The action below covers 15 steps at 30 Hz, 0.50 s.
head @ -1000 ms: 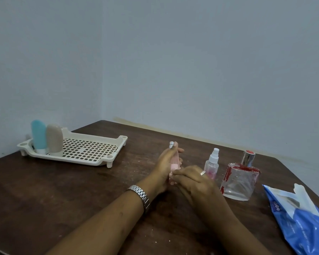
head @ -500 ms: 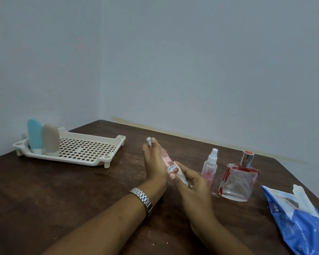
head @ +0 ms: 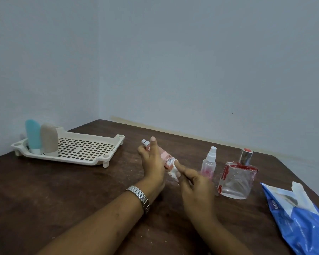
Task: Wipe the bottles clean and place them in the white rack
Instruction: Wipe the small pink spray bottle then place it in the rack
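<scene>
My left hand (head: 152,162) grips a small pink bottle (head: 165,156) with a barcode label, tilted with its white cap toward the upper left. My right hand (head: 193,183) pinches a crumpled white wipe (head: 174,170) against the bottle's lower end. A small clear spray bottle (head: 208,163) and a square glass perfume bottle (head: 237,178) with red smears stand on the table to the right. The white rack (head: 92,153) sits at the far left, with a blue bottle (head: 33,136) and a beige bottle (head: 49,138) upright at its left end.
A blue plastic wipes pack (head: 300,218) with a white wipe sticking out lies at the right edge of the dark wooden table (head: 63,190). White crumbs are scattered on the tabletop. Pale walls close off the back and left.
The pink bottle has tilted from upright to slanting, cap to the upper left. My right hand has slid down with the wipe to the bottle's lower end.
</scene>
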Available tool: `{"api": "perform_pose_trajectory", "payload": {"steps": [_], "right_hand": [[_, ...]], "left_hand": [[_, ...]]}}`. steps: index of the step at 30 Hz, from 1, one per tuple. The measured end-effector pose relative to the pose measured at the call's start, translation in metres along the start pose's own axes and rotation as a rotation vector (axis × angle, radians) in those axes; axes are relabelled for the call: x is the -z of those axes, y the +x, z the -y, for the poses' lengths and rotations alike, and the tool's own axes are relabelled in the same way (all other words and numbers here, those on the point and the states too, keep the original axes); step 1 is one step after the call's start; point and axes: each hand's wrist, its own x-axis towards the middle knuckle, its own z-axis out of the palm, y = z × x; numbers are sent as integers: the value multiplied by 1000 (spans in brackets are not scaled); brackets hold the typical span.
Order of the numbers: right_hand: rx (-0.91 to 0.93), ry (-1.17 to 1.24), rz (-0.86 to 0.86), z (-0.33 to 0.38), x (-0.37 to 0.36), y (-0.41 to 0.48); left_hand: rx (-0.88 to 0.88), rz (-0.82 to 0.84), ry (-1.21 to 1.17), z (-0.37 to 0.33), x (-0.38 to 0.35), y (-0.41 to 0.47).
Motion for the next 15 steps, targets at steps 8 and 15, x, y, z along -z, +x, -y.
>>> {"api": "perform_pose_trajectory", "payload": {"steps": [8, 15], "right_hand": [[208, -175, -99, -9, 16, 15], [229, -166, -114, -11, 17, 18]], "left_hand": [[151, 65, -50, 6, -4, 2], [154, 97, -45, 8, -5, 2]]}}
